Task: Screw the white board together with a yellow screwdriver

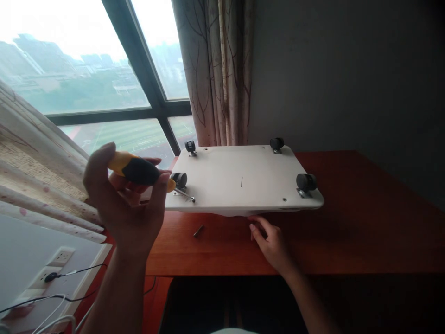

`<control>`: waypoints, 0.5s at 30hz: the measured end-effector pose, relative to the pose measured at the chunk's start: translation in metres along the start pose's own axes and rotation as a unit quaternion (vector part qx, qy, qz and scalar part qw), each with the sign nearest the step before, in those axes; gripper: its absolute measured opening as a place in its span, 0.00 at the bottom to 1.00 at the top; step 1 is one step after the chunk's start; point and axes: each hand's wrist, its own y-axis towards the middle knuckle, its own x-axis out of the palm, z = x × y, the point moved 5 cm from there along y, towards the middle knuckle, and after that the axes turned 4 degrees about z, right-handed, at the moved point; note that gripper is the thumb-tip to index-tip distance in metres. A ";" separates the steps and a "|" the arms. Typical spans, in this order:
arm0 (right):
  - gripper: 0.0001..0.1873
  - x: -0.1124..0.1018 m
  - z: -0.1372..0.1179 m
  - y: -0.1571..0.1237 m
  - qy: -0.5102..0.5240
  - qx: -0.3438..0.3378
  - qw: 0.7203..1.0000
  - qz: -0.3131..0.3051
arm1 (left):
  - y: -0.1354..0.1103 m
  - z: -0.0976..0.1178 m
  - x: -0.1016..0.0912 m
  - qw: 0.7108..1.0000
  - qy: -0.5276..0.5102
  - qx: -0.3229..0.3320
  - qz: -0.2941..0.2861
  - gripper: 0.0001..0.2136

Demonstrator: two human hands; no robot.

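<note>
My left hand (128, 195) is closed around the yellow and black handle of a screwdriver (141, 170). The metal shaft slants down to the right, its tip at a screw (193, 199) by the near left corner of a white board (225, 178). Black casters stand up from the board's corners, the near left caster (180, 180) just behind the shaft. At the board's near edge is my right hand (273, 239), fingers loosely bent and a little apart, with the index fingertip touching or very close to the underside. A loose screw (198, 231) lies on the table between my hands.
The board rests on a reddish wooden table (365, 222), raised slightly by a part beneath it. A window (104, 69) with patterned curtains (219, 69) is at the left and back. Wall sockets with cables (52, 277) are at lower left. Something dark (229, 301) stands below the table's front edge.
</note>
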 end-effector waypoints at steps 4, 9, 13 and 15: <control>0.16 0.001 0.002 0.000 0.005 0.008 1.000 -0.004 | -0.003 0.000 0.002 0.999 -0.009 -0.030 -0.002 0.42; 0.18 -0.001 0.002 0.000 0.006 0.006 1.000 -0.003 | -0.003 0.005 0.003 0.998 -0.026 -0.057 0.002 0.41; 0.18 -0.002 0.003 0.001 0.005 0.007 1.000 0.000 | -0.004 0.002 0.004 0.998 -0.031 -0.063 0.001 0.42; 0.18 -0.002 0.003 0.001 0.006 0.006 1.000 0.000 | -0.005 0.000 0.005 0.997 -0.028 -0.066 0.001 0.43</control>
